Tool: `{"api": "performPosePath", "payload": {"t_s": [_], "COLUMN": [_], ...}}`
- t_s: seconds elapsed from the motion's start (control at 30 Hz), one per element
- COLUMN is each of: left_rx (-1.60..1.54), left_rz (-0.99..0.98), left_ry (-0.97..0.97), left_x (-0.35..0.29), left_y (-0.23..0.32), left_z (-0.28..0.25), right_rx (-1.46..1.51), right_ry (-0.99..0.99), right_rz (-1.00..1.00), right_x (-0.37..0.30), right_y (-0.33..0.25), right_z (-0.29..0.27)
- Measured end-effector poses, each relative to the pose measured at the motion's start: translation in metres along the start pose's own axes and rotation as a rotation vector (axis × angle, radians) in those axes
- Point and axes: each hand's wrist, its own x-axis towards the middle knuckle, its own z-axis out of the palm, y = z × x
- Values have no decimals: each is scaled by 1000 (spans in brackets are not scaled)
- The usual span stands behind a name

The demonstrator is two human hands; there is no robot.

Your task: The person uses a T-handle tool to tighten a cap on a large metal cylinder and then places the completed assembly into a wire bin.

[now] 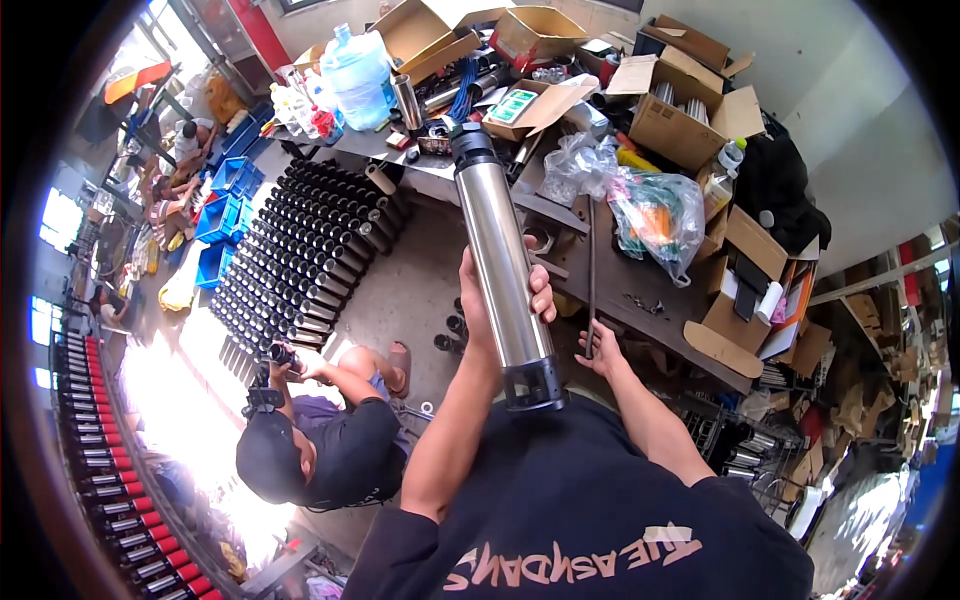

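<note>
My left hand (482,305) is wrapped around a long shiny steel cylinder (502,255), likely a pump body, with its fingertips showing on the right side. The cylinder stands tilted in front of my chest. A black threaded-looking fitting (472,148) caps its far end, and a black slotted end piece (532,386) closes the near end. Beside the bench edge, my right hand (606,352) has its fingers around the near end of a long thin metal rod (591,265). The rod lies across the bench top; what its far end joins is unclear.
The cluttered workbench (640,300) carries cardboard boxes (675,125), a plastic bag (655,220) and a blue water jug (355,75). Rows of dark cylinders (300,250) stand on the floor. A crouching person (320,450) in dark clothes holds a camera-like device close on my left.
</note>
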Motion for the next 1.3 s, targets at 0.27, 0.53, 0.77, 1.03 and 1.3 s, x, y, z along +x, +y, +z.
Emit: {"api": "performPosePath", "payload": {"t_s": [0.27,0.53,0.77,1.03,1.3], "left_rx": [414,-165,44,426,133], "left_rz": [358,33,85,-45,-6], "left_ry": [284,32,109,496,135], "left_x": [-11,3,9,-4,7], "left_y": [24,10,16,33,34], "left_z": [17,-42,-26,7,5], "right_rx": [-145,-142,-180,-566,-664], "right_ry": [39,258,336,398,321], "right_rz": [-53,-7,69,-94,-252], "right_x": [-3,-22,-32,-15,10], "right_y": [23,55,79,107,99], "right_z": [-44,-115,-151,-149,-138]}}
